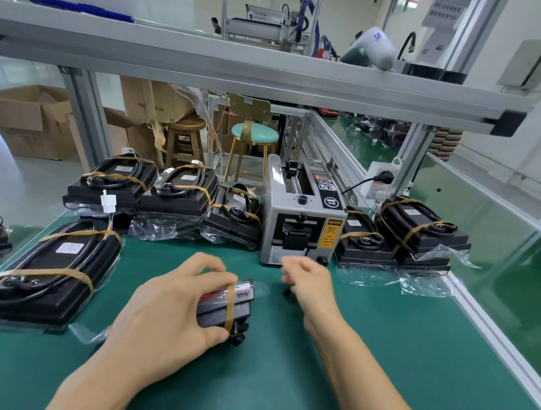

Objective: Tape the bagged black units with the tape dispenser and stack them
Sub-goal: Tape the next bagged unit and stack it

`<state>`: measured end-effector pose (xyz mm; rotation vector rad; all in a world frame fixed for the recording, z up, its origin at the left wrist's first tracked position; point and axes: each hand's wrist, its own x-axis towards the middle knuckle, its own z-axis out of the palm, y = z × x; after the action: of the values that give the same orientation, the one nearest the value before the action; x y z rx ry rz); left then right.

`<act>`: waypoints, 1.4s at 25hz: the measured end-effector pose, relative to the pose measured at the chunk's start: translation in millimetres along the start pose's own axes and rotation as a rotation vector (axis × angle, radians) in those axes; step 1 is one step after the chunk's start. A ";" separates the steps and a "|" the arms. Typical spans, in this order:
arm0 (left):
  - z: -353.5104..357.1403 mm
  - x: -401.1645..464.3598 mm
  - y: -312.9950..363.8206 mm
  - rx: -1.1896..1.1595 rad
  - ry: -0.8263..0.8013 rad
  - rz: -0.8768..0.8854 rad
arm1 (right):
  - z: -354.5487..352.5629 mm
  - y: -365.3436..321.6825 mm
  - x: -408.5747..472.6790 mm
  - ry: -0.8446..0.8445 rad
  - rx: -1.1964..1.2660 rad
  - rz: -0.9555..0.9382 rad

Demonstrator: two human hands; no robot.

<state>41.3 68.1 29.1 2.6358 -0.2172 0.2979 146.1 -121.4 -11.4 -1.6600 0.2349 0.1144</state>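
Left hand grips a bagged unit in front of the tape dispenser.

Left hand fingers curl round a taped bagged black unit on the green tabletop; right hand, blurred, fingers loosely curled, hangs before the tape dispenser.

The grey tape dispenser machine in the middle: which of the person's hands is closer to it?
Right. The right hand hovers just before the grey tape dispenser machine; the left hand grips a bagged black unit farther back.
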 end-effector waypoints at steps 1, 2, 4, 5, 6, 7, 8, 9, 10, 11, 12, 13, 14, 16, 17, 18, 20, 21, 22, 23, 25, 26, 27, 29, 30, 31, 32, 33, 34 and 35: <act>0.4 0.4 0.7 -0.014 0.002 -0.006 | -6.5 -1.0 3.5 0.147 0.052 -0.034; 0.5 1.1 1.3 -0.037 -0.001 -0.011 | -11.4 -4.8 7.7 0.236 0.099 -0.068; 0.8 0.9 0.8 -0.082 0.001 -0.034 | -12.3 -16.6 14.2 0.296 0.140 -0.121; 1.2 0.2 1.0 -0.093 0.005 -0.047 | -9.8 -22.6 16.4 0.310 0.133 -0.132; 1.4 -0.7 1.9 -0.098 0.010 -0.056 | -6.7 -26.8 18.9 0.323 0.120 -0.136; 1.2 -1.5 3.4 -0.094 0.014 -0.057 | -3.3 -30.2 21.2 0.333 0.109 -0.132; 0.4 -2.1 5.4 -0.084 0.020 -0.050 | -0.8 -32.4 24.0 0.343 0.098 -0.122; -0.5 -2.6 7.2 -0.071 0.021 -0.039 | 1.3 -34.0 26.7 0.351 0.090 -0.102; -1.5 -2.6 8.9 -0.066 0.018 -0.031 | 2.2 -34.6 29.9 0.360 0.089 -0.080; -2.4 -2.7 10.3 -0.070 0.013 -0.027 | 2.4 -34.8 33.4 0.370 0.095 -0.058; -2.5 -2.9 10.7 -0.079 0.013 -0.025 | 2.9 -35.0 36.7 0.384 0.109 -0.034; -2.0 -3.0 10.7 -0.086 0.018 -0.023 | 3.7 -35.1 39.7 0.397 0.134 -0.007; -0.7 -2.9 10.3 -0.097 0.028 -0.026 | 4.6 -35.2 42.1 0.408 0.164 0.016; 0.8 -2.2 11.2 -0.145 0.056 -0.049 | 6.8 -38.3 44.5 0.421 0.202 0.057; 0.3 -1.8 12.2 -0.169 0.069 -0.059 | 7.6 -41.4 42.8 0.421 0.214 0.075; -0.2 -1.5 13.5 -0.185 0.083 -0.063 | 7.0 -44.6 38.1 0.405 0.234 0.088; -0.6 -0.9 15.6 -0.200 0.114 -0.083 | 2.9 -51.3 16.8 0.293 0.301 0.090; -0.1 -0.4 15.7 -0.198 0.135 -0.102 | -0.1 -52.1 1.2 0.200 0.307 0.061; 0.9 -0.1 15.9 -0.184 0.155 -0.124 | -2.4 -50.0 -17.4 0.100 0.282 0.013; 1.8 0.6 16.6 -0.155 0.168 -0.141 | -3.6 -45.8 -38.1 0.003 0.246 -0.038; 3.1 1.5 19.0 -0.097 0.178 -0.170 | -0.8 -35.7 -77.4 -0.132 0.229 -0.088; 3.6 1.8 20.5 -0.095 0.186 -0.192 | 2.1 -29.6 -89.6 -0.155 0.249 -0.100; 4.4 2.4 22.6 -0.103 0.192 -0.218 | 5.1 -23.3 -96.9 -0.152 0.279 -0.110; 5.1 3.0 26.9 -0.108 0.196 -0.263 | 11.1 -15.6 -102.6 -0.127 0.310 -0.114; 5.3 2.7 28.7 -0.110 0.198 -0.278 | 13.5 -14.0 -103.8 -0.119 0.309 -0.123; 5.5 2.3 30.0 -0.116 0.202 -0.288 | 15.2 -13.6 -104.8 -0.115 0.306 -0.139; 5.7 1.8 31.0 -0.124 0.204 -0.294 | 16.5 -13.6 -105.6 -0.113 0.301 -0.157; 6.1 1.2 31.5 -0.132 0.201 -0.297 | 17.3 -13.5 -106.3 -0.109 0.294 -0.172; 6.4 0.5 31.6 -0.139 0.200 -0.300 | 17.5 -13.1 -106.7 -0.102 0.287 -0.183; 6.7 0.2 31.4 -0.145 0.202 -0.303 | 17.6 -12.3 -106.9 -0.093 0.281 -0.190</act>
<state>36.2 37.4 37.2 2.4296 0.2175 0.4231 45.9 -93.6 21.5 -1.3857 0.0200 0.0138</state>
